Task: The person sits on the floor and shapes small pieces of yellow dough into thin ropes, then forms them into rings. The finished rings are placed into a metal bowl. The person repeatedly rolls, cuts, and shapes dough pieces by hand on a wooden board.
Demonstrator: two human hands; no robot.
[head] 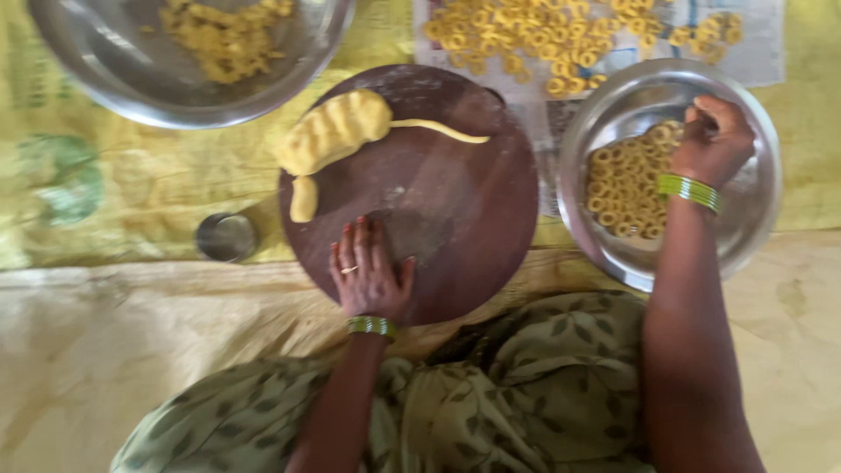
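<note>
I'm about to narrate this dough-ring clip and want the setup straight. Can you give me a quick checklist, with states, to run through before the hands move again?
1. Left hand flat on the round dark wooden board: ok.
2. Right hand inside the steel bowl of small dough rings: ok.
3. Right hand's grip on a ring: cannot tell, fingers curled and blurred.
4. Yellow dough lump on the board, a thin rolled dough rope extending from it: ok.
5. Small dough piece fully on the board: not ok, it sits at the rim.
</note>
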